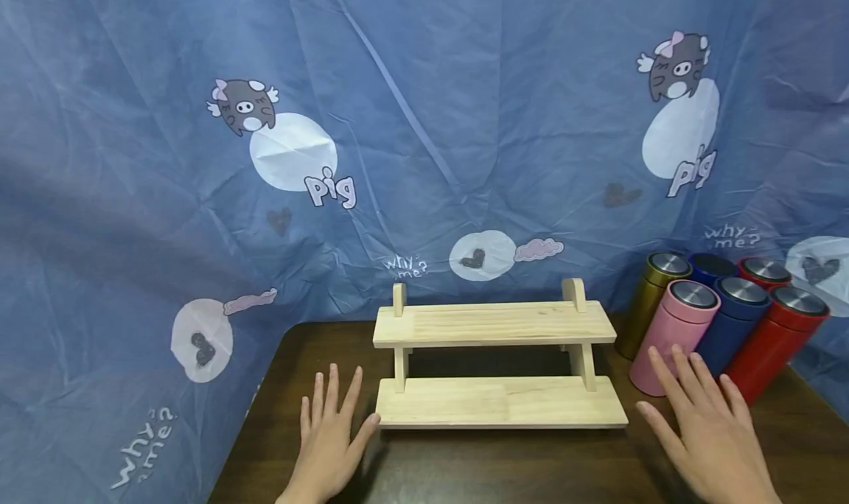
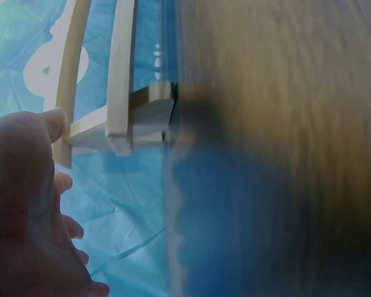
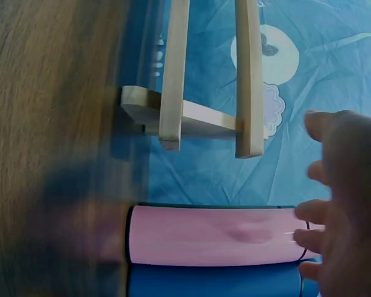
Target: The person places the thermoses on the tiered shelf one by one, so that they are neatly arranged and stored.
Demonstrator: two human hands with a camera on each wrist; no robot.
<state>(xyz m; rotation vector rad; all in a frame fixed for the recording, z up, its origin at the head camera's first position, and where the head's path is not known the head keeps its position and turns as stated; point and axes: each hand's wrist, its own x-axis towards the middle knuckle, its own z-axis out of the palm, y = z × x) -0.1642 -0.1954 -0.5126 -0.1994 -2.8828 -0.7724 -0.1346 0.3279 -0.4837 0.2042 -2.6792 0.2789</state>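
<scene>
A two-tier pale wooden rack (image 1: 497,402) stands in the middle of the dark table. To its left, my left hand (image 1: 327,439) is spread with straight fingers, its thumb near the lower shelf's left end; contact cannot be told. On the other side, my right hand (image 1: 710,434) spreads its fingers in front of a pink thermos bottle (image 1: 676,334) and holds nothing. Beside the pink bottle stand a dark blue bottle (image 1: 735,323) and a red bottle (image 1: 776,342). Behind them are a gold bottle (image 1: 646,298), another blue bottle (image 1: 713,265) and another red bottle (image 1: 764,270).
The brown wooden table (image 1: 504,467) carries the rack and bottles. A blue cloth (image 1: 424,121) printed with pigs and hearts hangs behind the table and down its left side. The bottles stand close together at the right back.
</scene>
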